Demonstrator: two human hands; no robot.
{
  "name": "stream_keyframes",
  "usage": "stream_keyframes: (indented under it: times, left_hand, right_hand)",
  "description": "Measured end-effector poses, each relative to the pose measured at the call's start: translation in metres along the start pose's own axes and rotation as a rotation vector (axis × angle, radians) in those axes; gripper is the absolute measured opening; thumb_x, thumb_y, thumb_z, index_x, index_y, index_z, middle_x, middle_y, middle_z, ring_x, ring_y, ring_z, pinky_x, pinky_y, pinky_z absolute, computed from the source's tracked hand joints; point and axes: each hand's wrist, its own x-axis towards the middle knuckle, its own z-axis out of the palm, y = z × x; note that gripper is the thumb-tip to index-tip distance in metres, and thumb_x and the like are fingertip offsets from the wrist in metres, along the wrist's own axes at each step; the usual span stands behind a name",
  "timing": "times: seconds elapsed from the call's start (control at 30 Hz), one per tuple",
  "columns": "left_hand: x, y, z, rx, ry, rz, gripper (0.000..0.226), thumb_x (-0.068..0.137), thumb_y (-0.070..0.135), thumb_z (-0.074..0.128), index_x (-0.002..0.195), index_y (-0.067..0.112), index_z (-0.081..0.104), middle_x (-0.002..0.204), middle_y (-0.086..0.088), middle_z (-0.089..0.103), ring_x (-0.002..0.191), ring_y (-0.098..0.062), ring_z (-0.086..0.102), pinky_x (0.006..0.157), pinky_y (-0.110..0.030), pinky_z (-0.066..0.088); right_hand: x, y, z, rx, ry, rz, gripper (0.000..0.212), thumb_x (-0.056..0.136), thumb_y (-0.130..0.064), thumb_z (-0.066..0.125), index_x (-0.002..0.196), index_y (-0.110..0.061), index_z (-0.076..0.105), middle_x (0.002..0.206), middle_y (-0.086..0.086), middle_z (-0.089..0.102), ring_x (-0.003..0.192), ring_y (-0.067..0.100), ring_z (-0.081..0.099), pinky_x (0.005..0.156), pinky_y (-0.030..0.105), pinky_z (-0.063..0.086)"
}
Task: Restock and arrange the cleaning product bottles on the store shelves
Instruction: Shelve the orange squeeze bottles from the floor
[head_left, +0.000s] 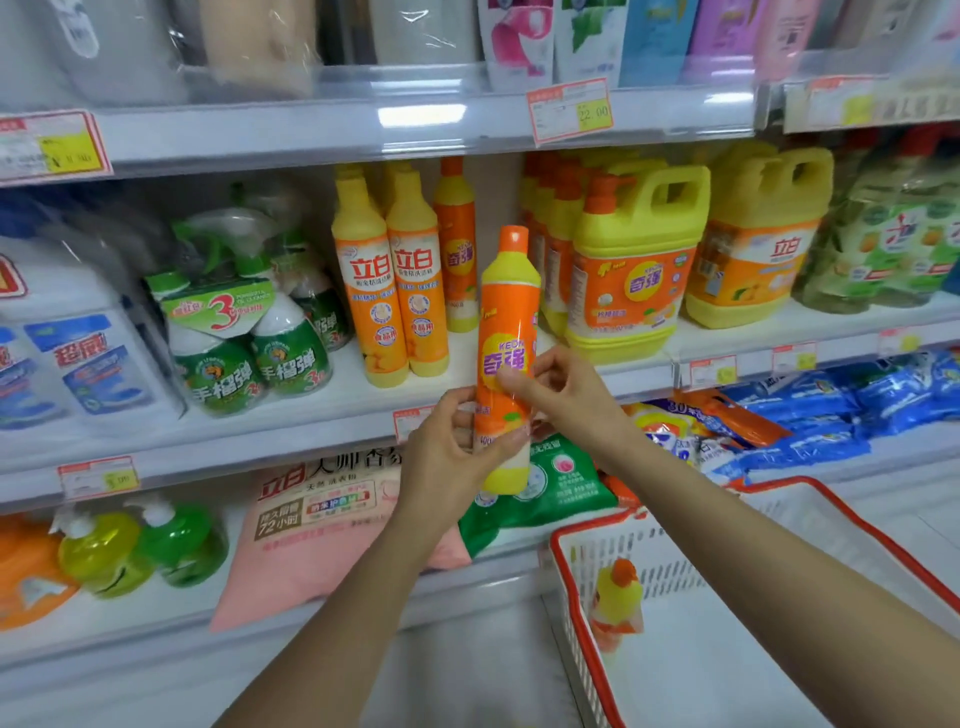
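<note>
Now gripping a tall orange-and-yellow plastic bottle (505, 358) low in the curled left hand (447, 457), pinching its label with the right hand (566, 395), upright before the white metal shelf (332, 402).

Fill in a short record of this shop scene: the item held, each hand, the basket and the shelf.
held item: orange and yellow bottle, upright, in front of the shelf
left hand: grips the bottle's lower part
right hand: pinches the bottle near the middle of its label
basket: white with a red rim, one spare bottle inside
on the shelf: slim bottles to the left, jugs to the right
</note>
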Motion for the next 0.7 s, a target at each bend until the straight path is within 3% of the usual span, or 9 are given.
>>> stream_keyframes:
  times: [0.1, 0.17, 0.23, 0.33, 0.43, 0.5, 0.6, 0.7]
  left_hand:
    - [-0.023, -0.007, -0.006, -0.187, -0.197, -0.034, 0.047, 0.08, 0.021, 0.08, 0.122, 0.02, 0.061, 0.104, 0.004, 0.072, 0.093, -0.008, 0.068, 0.076, -0.016, 0.052]
    - [-0.038, -0.009, -0.007, -0.293, -0.356, -0.093, 0.041, 0.087, 0.017, 0.072, 0.126, 0.014, 0.061, 0.115, 0.0, 0.072, 0.107, -0.014, 0.068, 0.085, -0.021, 0.053]
    - [-0.049, -0.008, -0.006, -0.36, -0.468, -0.157, 0.033, 0.095, 0.01, 0.059, 0.128, 0.01, 0.059, 0.117, -0.001, 0.072, 0.107, -0.016, 0.068, 0.083, -0.023, 0.055]
    - [-0.058, -0.005, -0.002, -0.354, -0.438, -0.194, 0.03, 0.095, 0.009, 0.057, 0.124, 0.011, 0.061, 0.113, 0.0, 0.073, 0.099, -0.01, 0.07, 0.076, -0.019, 0.054]
    - [-0.061, -0.008, 0.004, -0.199, -0.313, -0.136, 0.045, 0.084, 0.014, 0.074, 0.126, 0.017, 0.059, 0.111, 0.003, 0.071, 0.093, -0.003, 0.07, 0.074, -0.022, 0.057]
    - [-0.062, -0.011, 0.006, -0.143, -0.305, -0.141, 0.046, 0.081, 0.016, 0.078, 0.124, 0.018, 0.06, 0.11, 0.003, 0.072, 0.094, -0.006, 0.071, 0.073, -0.025, 0.058]
    - [-0.068, -0.013, 0.002, -0.259, -0.369, -0.255, 0.039, 0.081, 0.028, 0.072, 0.118, 0.016, 0.064, 0.096, 0.006, 0.075, 0.083, -0.008, 0.071, 0.068, -0.028, 0.056]
    - [-0.072, -0.021, -0.002, -0.267, -0.369, -0.267, 0.032, 0.082, 0.025, 0.071, 0.113, 0.017, 0.067, 0.096, 0.005, 0.075, 0.085, -0.011, 0.071, 0.074, -0.03, 0.058]
  right_hand:
    - [-0.015, 0.001, -0.014, 0.113, -0.046, 0.047, 0.059, 0.08, -0.056, 0.064, 0.119, -0.012, 0.057, 0.108, 0.004, 0.07, 0.098, 0.017, 0.07, 0.093, 0.041, 0.057]
    - [-0.024, 0.002, -0.019, 0.149, -0.141, 0.064, 0.052, 0.088, -0.048, 0.061, 0.126, -0.013, 0.059, 0.113, 0.009, 0.072, 0.104, 0.023, 0.07, 0.095, 0.043, 0.054]
    - [-0.033, 0.005, -0.02, 0.13, -0.14, 0.056, 0.047, 0.089, -0.041, 0.064, 0.123, -0.009, 0.061, 0.107, 0.013, 0.073, 0.096, 0.026, 0.071, 0.089, 0.043, 0.057]
    - [-0.042, 0.008, -0.015, 0.156, 0.065, 0.071, 0.052, 0.082, -0.035, 0.076, 0.12, -0.01, 0.053, 0.101, 0.012, 0.071, 0.082, 0.017, 0.073, 0.07, 0.03, 0.059]
    - [-0.044, 0.01, -0.008, 0.06, 0.225, 0.076, 0.068, 0.074, -0.041, 0.084, 0.12, -0.014, 0.042, 0.106, 0.006, 0.063, 0.09, 0.019, 0.071, 0.075, 0.034, 0.06]
    - [-0.048, 0.006, -0.006, -0.015, 0.201, 0.092, 0.073, 0.075, -0.047, 0.082, 0.121, -0.014, 0.037, 0.11, 0.006, 0.06, 0.094, 0.018, 0.068, 0.074, 0.033, 0.059]
    - [-0.056, -0.004, -0.012, -0.02, 0.02, 0.19, 0.068, 0.084, -0.054, 0.069, 0.127, -0.013, 0.036, 0.106, 0.005, 0.062, 0.084, 0.011, 0.067, 0.054, 0.02, 0.055]
    - [-0.06, 0.002, -0.013, -0.061, -0.062, 0.2, 0.057, 0.087, -0.044, 0.07, 0.122, -0.011, 0.039, 0.099, 0.005, 0.061, 0.081, 0.01, 0.066, 0.053, 0.021, 0.056]
